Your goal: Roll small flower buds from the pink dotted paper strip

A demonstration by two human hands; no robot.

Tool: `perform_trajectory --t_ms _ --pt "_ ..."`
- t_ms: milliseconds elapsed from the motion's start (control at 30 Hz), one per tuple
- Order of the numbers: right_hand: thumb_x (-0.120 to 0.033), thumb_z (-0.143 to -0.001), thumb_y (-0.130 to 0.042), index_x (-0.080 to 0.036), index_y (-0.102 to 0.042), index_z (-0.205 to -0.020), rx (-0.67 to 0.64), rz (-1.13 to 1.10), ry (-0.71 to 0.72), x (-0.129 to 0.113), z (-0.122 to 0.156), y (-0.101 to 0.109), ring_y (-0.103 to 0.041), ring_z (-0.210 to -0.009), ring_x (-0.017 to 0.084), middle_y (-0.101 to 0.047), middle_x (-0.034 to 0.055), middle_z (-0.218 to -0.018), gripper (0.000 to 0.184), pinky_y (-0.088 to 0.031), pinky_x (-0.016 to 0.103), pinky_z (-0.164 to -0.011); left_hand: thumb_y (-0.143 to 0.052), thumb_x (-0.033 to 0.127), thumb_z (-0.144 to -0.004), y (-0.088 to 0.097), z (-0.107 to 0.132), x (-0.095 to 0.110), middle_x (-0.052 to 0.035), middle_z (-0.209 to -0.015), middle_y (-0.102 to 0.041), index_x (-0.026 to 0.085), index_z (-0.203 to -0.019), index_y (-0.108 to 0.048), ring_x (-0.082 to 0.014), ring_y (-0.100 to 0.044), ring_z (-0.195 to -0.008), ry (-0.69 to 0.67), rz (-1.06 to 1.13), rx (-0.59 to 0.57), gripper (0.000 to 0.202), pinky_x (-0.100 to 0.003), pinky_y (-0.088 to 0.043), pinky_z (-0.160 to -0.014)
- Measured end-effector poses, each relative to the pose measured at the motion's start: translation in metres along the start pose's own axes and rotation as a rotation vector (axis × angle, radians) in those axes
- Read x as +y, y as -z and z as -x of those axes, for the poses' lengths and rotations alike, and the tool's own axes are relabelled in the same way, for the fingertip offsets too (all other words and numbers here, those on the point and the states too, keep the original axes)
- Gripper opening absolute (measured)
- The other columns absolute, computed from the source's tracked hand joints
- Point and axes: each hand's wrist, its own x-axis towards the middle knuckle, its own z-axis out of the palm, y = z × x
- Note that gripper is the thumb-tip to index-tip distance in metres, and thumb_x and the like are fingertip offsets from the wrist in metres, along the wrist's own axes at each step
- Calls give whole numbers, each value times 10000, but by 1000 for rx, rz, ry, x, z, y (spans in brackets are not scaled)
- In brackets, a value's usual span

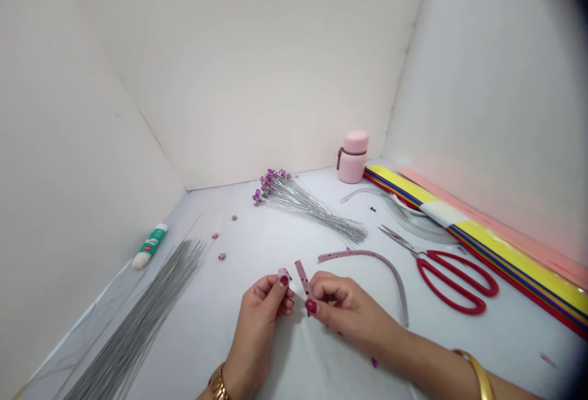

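My left hand pinches a small pink speckled piece between thumb and fingers. My right hand grips a narrow pink speckled strip, which stands up close to that piece. A longer curved strip with the same speckles lies just beyond my right hand, apart from it. Farther back lies a bundle of silver wires tipped with purple beads. Several small pink beads lie to the left of my hands.
A pile of bare grey wires and a white-and-green tube lie at the left. Red-handled scissors, coloured paper strips, a clear plastic coil and a pink jar lie at the right and back. White walls bound the surface.
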Motion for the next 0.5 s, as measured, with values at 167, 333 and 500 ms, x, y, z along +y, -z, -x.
perform_trajectory --t_ms 167,333,500 --pt "-265 -719 -596 -154 -520 -559 -103 24 -156 2 1 -7 -424 -578 97 -470 -31 -619 209 -327 200 -549 -560 255 -768 -2 1 2 20 -526 -531 138 -621 -578 -95 -447 -502 -10 -29 -24 188 -191 -359 -527" --pt "-304 -713 -596 -163 -510 -597 -92 -108 -358 4 2 -9 -270 -405 53 -350 -83 -457 202 -184 176 -384 -556 254 -771 0 1 1 9 -549 -551 132 -637 -589 -99 -458 -530 -39 -80 -26 184 -186 -370 -547" --pt "-377 -705 -609 -161 -498 -629 -26 -226 -372 7 0 -12 -294 -370 35 -391 -85 -466 255 -189 163 -359 -569 262 -755 -1 3 2 7 -545 -556 134 -634 -605 -106 -458 -522 -60 -213 -58 180 -186 -362 -517"
